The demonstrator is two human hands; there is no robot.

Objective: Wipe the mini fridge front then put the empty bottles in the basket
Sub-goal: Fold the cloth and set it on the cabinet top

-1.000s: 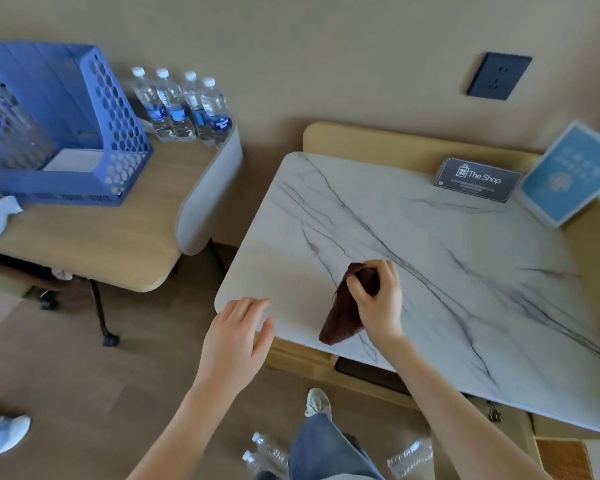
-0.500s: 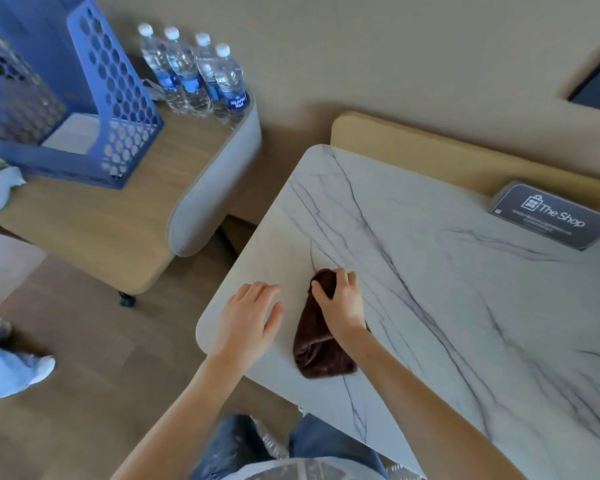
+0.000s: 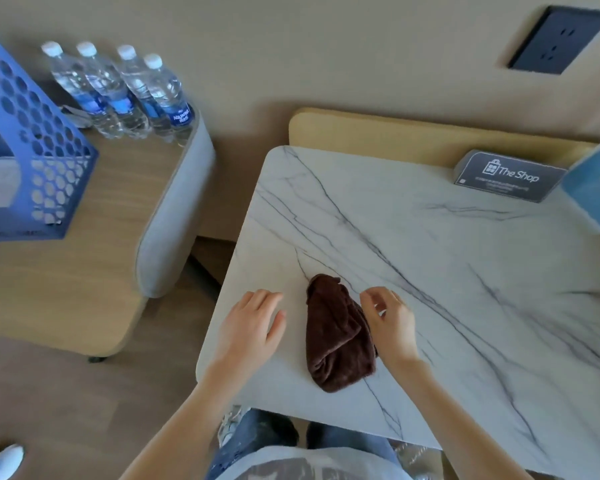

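A crumpled brown cloth (image 3: 336,337) lies on the white marble top (image 3: 465,271) near its front left corner. My right hand (image 3: 392,323) hovers at the cloth's right edge with its fingers loosely curled and holding nothing. My left hand (image 3: 250,327) rests flat on the marble just left of the cloth. Several capped water bottles (image 3: 118,95) stand in a row against the wall on the wooden side table (image 3: 66,271). The blue perforated basket (image 3: 39,161) stands on that table at the far left. The fridge front is hidden below the marble top.
A dark "The Shop" sign (image 3: 510,174) and a blue card (image 3: 596,188) stand at the back right of the marble. A clear plastic bottle (image 3: 413,453) shows on the floor by my legs. Another person's shoe (image 3: 0,462) is at the bottom left.
My right hand has set the brown cloth down on the marble and let go of it. My left hand has settled flat on the top. The view has shifted.
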